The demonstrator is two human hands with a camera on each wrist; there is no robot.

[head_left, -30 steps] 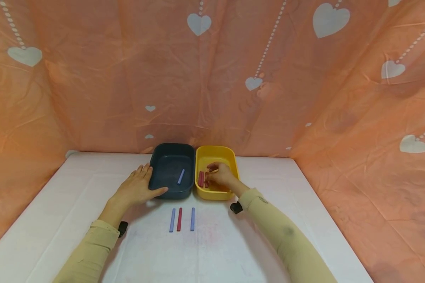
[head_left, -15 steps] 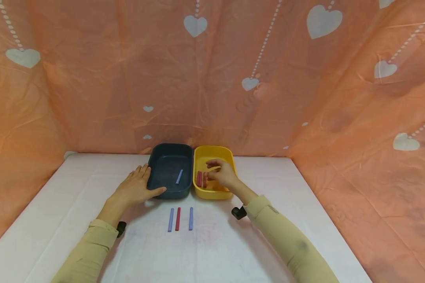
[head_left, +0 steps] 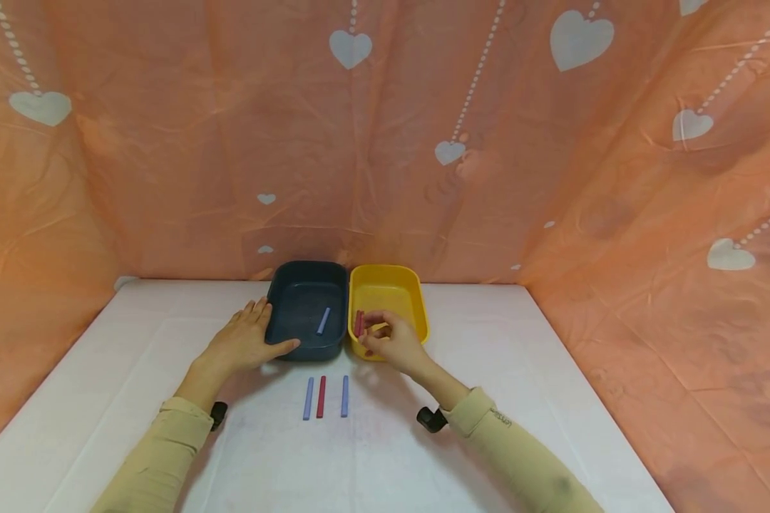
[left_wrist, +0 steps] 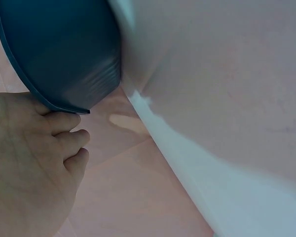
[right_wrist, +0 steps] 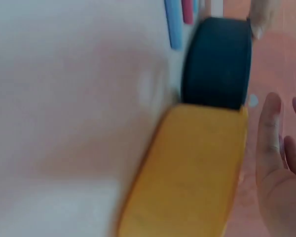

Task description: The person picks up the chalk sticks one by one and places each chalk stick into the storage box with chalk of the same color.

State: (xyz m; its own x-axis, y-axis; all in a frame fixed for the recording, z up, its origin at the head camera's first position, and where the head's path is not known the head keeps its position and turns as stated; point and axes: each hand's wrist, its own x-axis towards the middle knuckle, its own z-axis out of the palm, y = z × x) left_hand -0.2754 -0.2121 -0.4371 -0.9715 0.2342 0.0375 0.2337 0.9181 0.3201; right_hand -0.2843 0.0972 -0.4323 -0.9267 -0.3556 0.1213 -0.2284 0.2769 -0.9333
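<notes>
Orange cloth (head_left: 231, 149): hangs behind the surface's far edge.
White surface (head_left: 494, 335): carries both bins by its far edge, near the middle of that edge.
Dark blue bin (head_left: 321, 352): upright, left of its neighbour. A harder push from the left would, I judge, shove both bins sideways.
Yellow bin (head_left: 391, 292): upright, just beside the dark one; I can't tell whether the walls touch. A low wrist could snag its near rim and tip it.
Left hand (head_left: 247, 343): fingers spread, laid against the dark bin's left and near rim, gripping nothing that I see.
Right hand (head_left: 394, 345): over the yellow bin's near rim, fingers bent, thumb and fingers apart; I see nothing held.
Loose sticks: blue (head_left: 308, 398), red (head_left: 321, 397) and another blue (head_left: 344, 396), on the surface between the bins and its near edge. The left pair lie close, so a wide pinch could knock or roll the neighbour.
Binned sticks: one blue (head_left: 323, 321) in the dark bin; red pair (head_left: 358, 323) by the yellow bin's left wall, others possibly hidden. Careless dropping might snap one.
</notes>
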